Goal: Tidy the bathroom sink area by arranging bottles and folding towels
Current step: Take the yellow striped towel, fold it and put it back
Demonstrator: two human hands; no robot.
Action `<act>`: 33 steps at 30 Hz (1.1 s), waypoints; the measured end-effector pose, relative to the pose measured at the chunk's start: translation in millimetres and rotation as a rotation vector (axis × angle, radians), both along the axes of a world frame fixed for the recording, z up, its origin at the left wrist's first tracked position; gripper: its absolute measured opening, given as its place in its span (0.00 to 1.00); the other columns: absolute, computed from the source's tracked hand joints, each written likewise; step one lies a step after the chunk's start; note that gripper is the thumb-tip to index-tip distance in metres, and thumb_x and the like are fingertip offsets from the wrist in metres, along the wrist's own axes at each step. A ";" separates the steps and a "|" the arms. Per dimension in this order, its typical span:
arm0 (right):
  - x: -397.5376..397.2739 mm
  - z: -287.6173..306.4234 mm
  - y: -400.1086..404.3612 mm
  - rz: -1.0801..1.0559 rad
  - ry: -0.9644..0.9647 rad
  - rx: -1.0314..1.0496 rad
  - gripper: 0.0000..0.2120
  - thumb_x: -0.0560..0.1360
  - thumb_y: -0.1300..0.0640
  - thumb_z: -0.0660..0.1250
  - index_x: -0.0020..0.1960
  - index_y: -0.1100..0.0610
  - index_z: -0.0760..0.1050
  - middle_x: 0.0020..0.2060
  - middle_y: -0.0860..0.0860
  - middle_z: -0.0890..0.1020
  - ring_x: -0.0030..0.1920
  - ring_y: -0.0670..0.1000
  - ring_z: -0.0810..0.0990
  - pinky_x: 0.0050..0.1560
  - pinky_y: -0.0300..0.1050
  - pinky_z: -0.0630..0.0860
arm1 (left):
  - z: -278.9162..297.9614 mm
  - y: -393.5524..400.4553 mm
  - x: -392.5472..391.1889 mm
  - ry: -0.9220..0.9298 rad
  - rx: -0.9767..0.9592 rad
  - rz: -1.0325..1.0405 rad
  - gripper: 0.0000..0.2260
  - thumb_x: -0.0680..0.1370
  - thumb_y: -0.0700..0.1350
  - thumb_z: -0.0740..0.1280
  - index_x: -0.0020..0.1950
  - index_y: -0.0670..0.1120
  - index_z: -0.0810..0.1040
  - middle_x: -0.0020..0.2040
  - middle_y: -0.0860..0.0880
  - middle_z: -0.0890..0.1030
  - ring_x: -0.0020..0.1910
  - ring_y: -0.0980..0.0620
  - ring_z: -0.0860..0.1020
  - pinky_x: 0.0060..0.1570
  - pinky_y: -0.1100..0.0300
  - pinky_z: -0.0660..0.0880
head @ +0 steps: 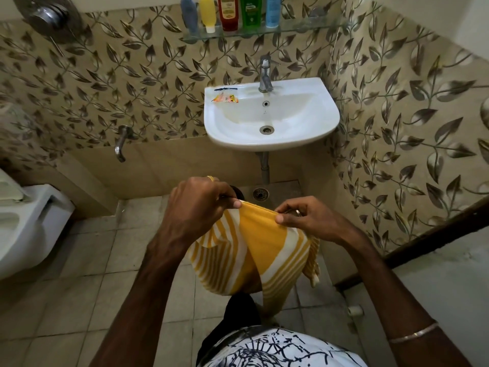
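Observation:
A yellow and white striped towel [259, 245] hangs in front of me, below the white sink [325, 123]. My left hand [201, 200] pinches its top edge at the left, and my right hand [309, 215] pinches the same edge at the right; the cloth droops in folds between and under them. Several bottles stand upright in a row on the glass shelf [296, 26] above the sink: a grey-blue one [189, 13], a yellow one [208, 11], a red one [228, 11], a green one [250, 10] and a light blue one [273, 10].
A small orange sachet [225, 98] lies on the sink's left rim, beside a chrome faucet [265, 74]. A wall tap [121, 143] juts out at the left, with a white toilet [29, 221] further left. A floor drain [260, 193] sits under the sink. Patterned tile walls close in on the right.

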State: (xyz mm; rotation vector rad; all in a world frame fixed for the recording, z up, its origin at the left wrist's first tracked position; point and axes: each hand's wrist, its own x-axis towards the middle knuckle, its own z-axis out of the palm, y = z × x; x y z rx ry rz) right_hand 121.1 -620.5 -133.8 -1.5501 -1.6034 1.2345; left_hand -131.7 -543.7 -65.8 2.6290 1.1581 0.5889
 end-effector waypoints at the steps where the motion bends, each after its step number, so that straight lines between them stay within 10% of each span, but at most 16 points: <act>1: 0.7 1.6 0.1 0.009 -0.009 0.014 0.15 0.71 0.43 0.71 0.53 0.49 0.82 0.49 0.45 0.84 0.49 0.41 0.82 0.50 0.41 0.79 | 0.9 0.6 -2.2 -0.003 0.004 0.007 0.06 0.73 0.52 0.75 0.47 0.51 0.87 0.40 0.50 0.85 0.35 0.53 0.79 0.33 0.60 0.75; 6: -4.6 3.8 2.7 -0.030 -0.092 0.152 0.06 0.73 0.50 0.75 0.49 0.48 0.83 0.45 0.45 0.85 0.47 0.44 0.83 0.50 0.50 0.82 | 3.8 0.6 -3.4 0.083 -0.041 0.064 0.08 0.74 0.51 0.75 0.51 0.51 0.86 0.45 0.50 0.85 0.39 0.55 0.75 0.34 0.62 0.67; 12: -15.2 7.6 2.3 0.008 -0.160 0.204 0.06 0.73 0.50 0.75 0.49 0.48 0.84 0.44 0.43 0.85 0.47 0.42 0.83 0.50 0.53 0.82 | 5.0 -13.2 19.4 0.182 -0.238 -0.076 0.36 0.67 0.59 0.77 0.74 0.55 0.71 0.65 0.50 0.81 0.61 0.49 0.79 0.55 0.52 0.78; 19: -11.2 9.4 -2.6 0.002 -0.065 0.170 0.07 0.75 0.51 0.73 0.52 0.50 0.84 0.46 0.44 0.85 0.49 0.43 0.82 0.51 0.49 0.80 | -12.1 -17.6 37.4 0.213 -0.241 -0.084 0.11 0.74 0.56 0.73 0.55 0.55 0.85 0.46 0.52 0.86 0.45 0.54 0.82 0.44 0.55 0.79; 33: 11.7 12.0 -8.3 -0.003 -0.047 0.002 0.13 0.75 0.44 0.67 0.52 0.50 0.83 0.47 0.47 0.85 0.50 0.43 0.83 0.55 0.49 0.81 | 4.4 -12.9 17.8 0.073 -0.134 0.023 0.08 0.72 0.53 0.76 0.49 0.53 0.87 0.42 0.53 0.86 0.40 0.55 0.82 0.39 0.58 0.78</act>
